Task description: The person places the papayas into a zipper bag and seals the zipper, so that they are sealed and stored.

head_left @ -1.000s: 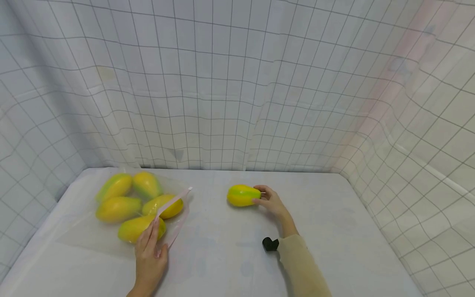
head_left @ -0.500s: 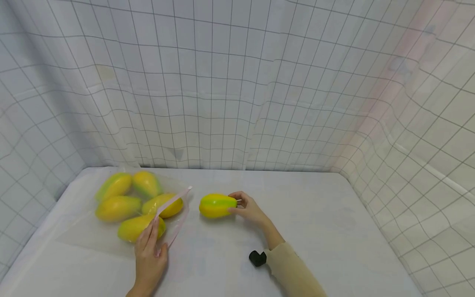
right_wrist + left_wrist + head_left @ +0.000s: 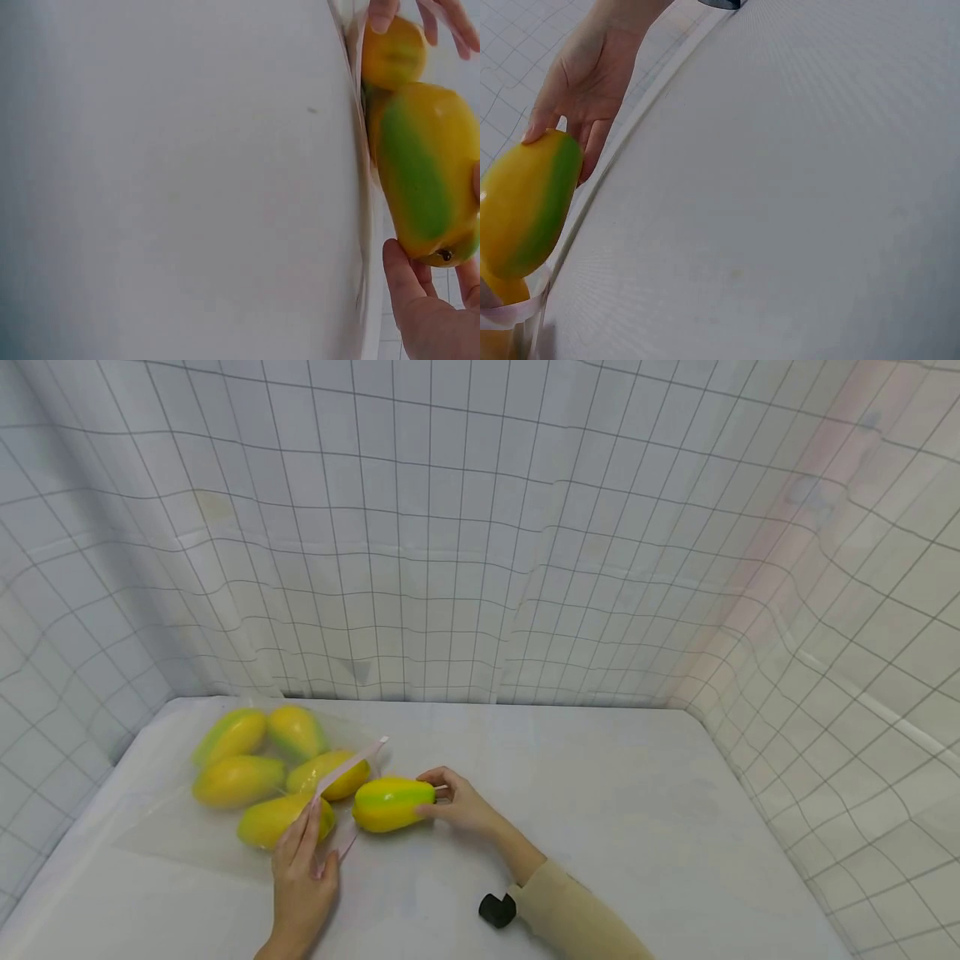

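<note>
A yellow-green papaya point(image 3: 393, 804) is at the mouth of a clear zip bag point(image 3: 180, 847), its front end over the lower rim. My right hand point(image 3: 468, 810) grips the papaya by its stem end, thumb on one side and fingers on the other. In the right wrist view, the dark stem spot of the papaya point(image 3: 424, 165) shows near the fingertips. My left hand point(image 3: 303, 881) lies at the bag's mouth, straight fingers touching the raised pink upper rim and thumb spread by the lower rim. Several papayas point(image 3: 238, 782) lie inside the bag.
The bag lies on the left part of a white-covered table point(image 3: 637, 793). A white curtain with a grid pattern point(image 3: 465, 568) encloses the back and sides. A small black device point(image 3: 497, 910) sits at the right cuff.
My right hand has carried the papaya left and nearer to me, from the middle of the table to the bag's mouth. The left hand and the bag stay where they were.
</note>
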The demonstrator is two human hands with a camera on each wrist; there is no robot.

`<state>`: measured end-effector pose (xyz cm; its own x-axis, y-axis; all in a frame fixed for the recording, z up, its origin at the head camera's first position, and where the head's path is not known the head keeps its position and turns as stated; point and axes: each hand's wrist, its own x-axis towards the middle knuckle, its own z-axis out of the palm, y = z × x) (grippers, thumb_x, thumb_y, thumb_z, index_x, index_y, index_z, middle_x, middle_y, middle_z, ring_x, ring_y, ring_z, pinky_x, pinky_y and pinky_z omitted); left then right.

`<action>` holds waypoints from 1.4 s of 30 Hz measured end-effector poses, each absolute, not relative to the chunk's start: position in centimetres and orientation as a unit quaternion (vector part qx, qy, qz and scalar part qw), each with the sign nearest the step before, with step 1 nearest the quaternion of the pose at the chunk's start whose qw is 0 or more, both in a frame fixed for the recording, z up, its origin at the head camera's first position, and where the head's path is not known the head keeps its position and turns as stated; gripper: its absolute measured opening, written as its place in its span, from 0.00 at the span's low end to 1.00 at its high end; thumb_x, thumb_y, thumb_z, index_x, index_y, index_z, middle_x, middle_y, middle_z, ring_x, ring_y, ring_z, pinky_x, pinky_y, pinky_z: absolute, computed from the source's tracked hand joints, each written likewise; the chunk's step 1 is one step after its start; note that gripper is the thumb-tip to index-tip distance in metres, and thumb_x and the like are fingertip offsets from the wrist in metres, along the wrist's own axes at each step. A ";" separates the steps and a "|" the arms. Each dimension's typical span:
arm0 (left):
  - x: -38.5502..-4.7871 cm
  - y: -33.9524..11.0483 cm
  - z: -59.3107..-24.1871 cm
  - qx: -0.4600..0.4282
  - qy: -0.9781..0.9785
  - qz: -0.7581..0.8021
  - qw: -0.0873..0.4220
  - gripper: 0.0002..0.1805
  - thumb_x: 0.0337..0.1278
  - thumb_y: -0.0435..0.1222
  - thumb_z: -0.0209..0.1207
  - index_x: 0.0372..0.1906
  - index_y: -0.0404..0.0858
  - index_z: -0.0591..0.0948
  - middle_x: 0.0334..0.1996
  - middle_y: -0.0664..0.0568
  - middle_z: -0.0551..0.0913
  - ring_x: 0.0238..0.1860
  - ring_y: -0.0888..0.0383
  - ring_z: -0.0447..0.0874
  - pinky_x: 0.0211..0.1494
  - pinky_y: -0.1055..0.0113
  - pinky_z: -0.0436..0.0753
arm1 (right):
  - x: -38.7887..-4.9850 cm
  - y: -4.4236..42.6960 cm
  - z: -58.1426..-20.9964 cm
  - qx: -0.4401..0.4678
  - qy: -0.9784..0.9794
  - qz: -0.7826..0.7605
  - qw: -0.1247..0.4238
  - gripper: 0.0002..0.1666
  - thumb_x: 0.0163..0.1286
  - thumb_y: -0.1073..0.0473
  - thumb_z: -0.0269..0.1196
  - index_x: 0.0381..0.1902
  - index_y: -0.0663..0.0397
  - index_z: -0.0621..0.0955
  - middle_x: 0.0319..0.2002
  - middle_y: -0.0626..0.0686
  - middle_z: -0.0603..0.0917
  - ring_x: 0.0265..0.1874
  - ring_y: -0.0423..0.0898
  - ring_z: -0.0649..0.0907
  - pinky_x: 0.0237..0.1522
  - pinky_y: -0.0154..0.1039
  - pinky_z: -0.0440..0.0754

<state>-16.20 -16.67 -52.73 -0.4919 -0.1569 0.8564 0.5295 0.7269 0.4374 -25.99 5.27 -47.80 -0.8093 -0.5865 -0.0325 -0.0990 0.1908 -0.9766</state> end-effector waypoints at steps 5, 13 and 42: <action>-16.1 -16.6 -52.6 -0.116 -0.790 -0.351 0.490 0.42 0.21 0.20 0.55 0.59 0.27 0.70 0.53 0.31 0.72 0.54 0.46 0.65 0.65 0.72 0.52 | -25.9 3.7 -48.8 -0.231 0.746 -0.587 0.213 0.23 0.59 0.64 0.62 0.53 0.57 0.72 0.52 0.51 0.74 0.47 0.44 0.77 0.49 0.33 0.74; -16.2 -16.6 -52.5 -0.118 -0.786 -0.355 0.493 0.41 0.19 0.19 0.56 0.57 0.25 0.71 0.53 0.31 0.72 0.56 0.50 0.65 0.65 0.72 0.53 | -25.7 2.1 -49.0 -0.224 0.741 -0.592 0.224 0.23 0.59 0.63 0.63 0.53 0.56 0.73 0.50 0.49 0.75 0.46 0.43 0.77 0.47 0.32 0.74; -16.4 -16.6 -52.6 -0.127 -0.783 -0.360 0.491 0.43 0.17 0.18 0.57 0.58 0.25 0.70 0.52 0.30 0.72 0.55 0.49 0.64 0.65 0.72 0.54 | -24.0 -3.0 -49.0 -0.195 0.770 -0.582 0.175 0.22 0.53 0.60 0.67 0.47 0.52 0.76 0.41 0.43 0.78 0.36 0.33 0.77 0.38 0.28 0.76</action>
